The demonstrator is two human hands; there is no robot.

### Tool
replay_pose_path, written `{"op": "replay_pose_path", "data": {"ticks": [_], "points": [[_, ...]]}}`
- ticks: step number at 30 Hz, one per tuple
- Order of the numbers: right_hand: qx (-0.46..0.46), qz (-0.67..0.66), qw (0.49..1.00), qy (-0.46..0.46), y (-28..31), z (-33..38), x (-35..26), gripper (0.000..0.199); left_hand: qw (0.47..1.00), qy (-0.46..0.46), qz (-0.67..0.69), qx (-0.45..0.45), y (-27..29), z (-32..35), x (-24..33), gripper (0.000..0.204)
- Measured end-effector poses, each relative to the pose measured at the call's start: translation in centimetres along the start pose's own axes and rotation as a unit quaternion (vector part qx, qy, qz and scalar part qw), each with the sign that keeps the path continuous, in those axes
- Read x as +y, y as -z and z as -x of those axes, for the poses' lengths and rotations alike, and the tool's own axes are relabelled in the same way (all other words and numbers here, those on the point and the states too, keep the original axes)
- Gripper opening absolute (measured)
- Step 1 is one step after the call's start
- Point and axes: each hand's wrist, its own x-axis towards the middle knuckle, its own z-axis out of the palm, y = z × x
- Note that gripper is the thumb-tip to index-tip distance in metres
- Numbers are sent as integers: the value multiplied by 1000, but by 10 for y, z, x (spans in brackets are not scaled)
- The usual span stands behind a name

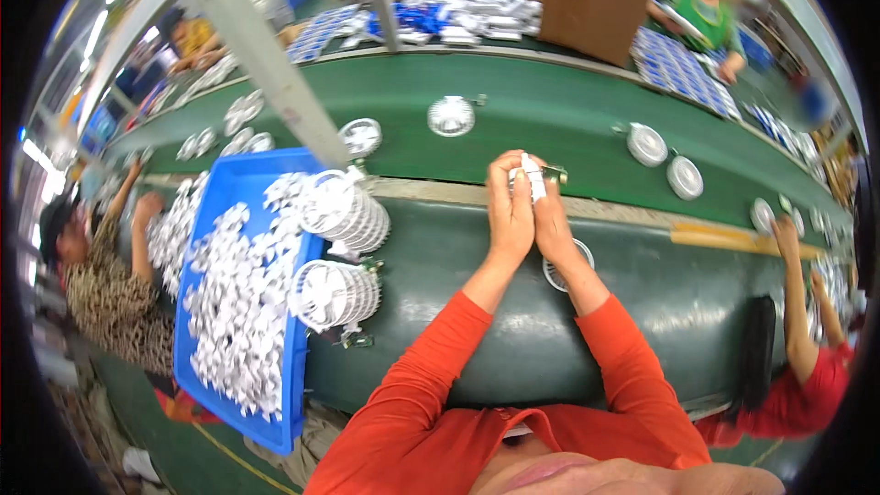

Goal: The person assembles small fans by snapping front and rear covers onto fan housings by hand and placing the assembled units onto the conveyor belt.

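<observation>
Out in front, above the near edge of the green conveyor belt (532, 142), my left hand (509, 211) and my right hand (552, 220) are closed together on a small white plastic part (529, 174). Its exact shape is mostly covered by my fingers. A little green circuit board (555, 176) juts out on the right of it. Beneath my right forearm lies a round white fan grille (584, 255) on the dark green worktop (431, 312), partly hidden. To my left stand two stacks of similar grilles, a far stack (353, 211) and a near stack (339, 295).
A blue tray (298, 403) heaped with small white plastic pieces (234, 312) is at left. Single grilles (451, 116) lie along the belt. A slanted metal post (266, 46) rises by the tray. A brown carton (596, 0) stands beyond the belt. Co-workers sit on both sides and opposite.
</observation>
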Motion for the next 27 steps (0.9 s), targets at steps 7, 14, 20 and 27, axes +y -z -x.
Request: {"op": "replay_pose_path", "data": {"ticks": [7,14,20,27], "points": [[-13,41,994,103,3,-7,-24,97,948,231,212,55,0,3,29,32],[-40,-364,910,-194,7,3,-25,79,958,-117,-258,49,-13,8,38,31],[-43,-171,984,-1,-4,-1,-27,89,977,167,129,31,5,-1,34,30],[18,-384,908,-166,-18,8,-14,63,968,-124,-206,73,2,3,24,28]]}}
